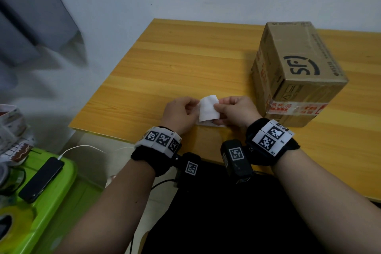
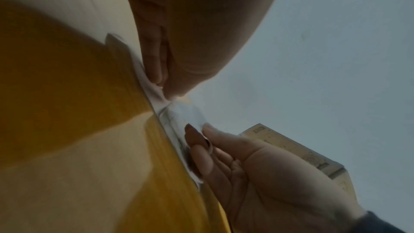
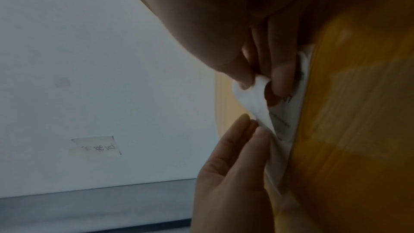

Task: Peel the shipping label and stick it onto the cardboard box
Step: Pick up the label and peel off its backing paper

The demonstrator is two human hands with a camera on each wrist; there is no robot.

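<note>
The shipping label is a white sheet near the table's front edge. One white flap curls up from its printed part, which lies flat on the wood. My left hand pinches the sheet's left edge between thumb and fingers. My right hand pinches the lifted flap's corner between thumb and forefinger. The cardboard box stands just right of my right hand, taped and printed with a black logo, and it shows in the left wrist view as the box.
The yellow wooden table runs back to a pale wall. At lower left, off the table, a green plastic bin carries a black phone on a white cable. A paper note is stuck on the wall.
</note>
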